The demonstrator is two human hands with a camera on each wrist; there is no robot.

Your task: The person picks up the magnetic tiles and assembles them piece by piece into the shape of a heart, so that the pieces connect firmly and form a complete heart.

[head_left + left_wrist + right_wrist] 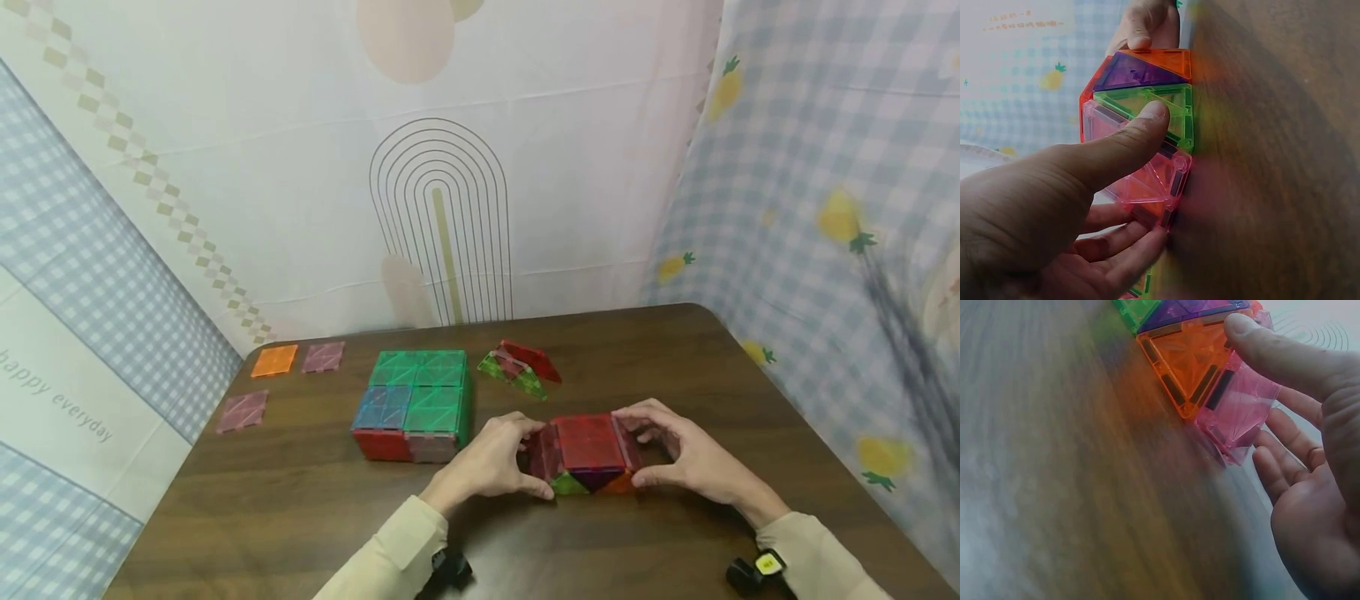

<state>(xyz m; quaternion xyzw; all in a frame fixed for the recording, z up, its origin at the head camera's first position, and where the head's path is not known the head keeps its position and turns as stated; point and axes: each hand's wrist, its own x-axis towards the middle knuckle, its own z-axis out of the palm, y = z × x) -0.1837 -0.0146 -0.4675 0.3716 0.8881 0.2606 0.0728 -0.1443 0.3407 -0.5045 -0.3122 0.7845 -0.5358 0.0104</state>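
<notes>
Both hands hold a low structure of see-through magnetic tiles on the table, its top a red square tile. From the left side my left hand grips it, thumb on the front green triangle tile and fingers curled behind the pink side tile. At the other end my right hand has its thumb on the orange triangle tile and its fingers behind a slanting pink tile. Between the green and orange triangles sits a purple triangle tile.
Left of the structure stands a larger tile block, green and blue on top. Behind, joined red and green tiles lean at an angle. One orange tile and two pink tiles lie flat at the far left of the wooden table.
</notes>
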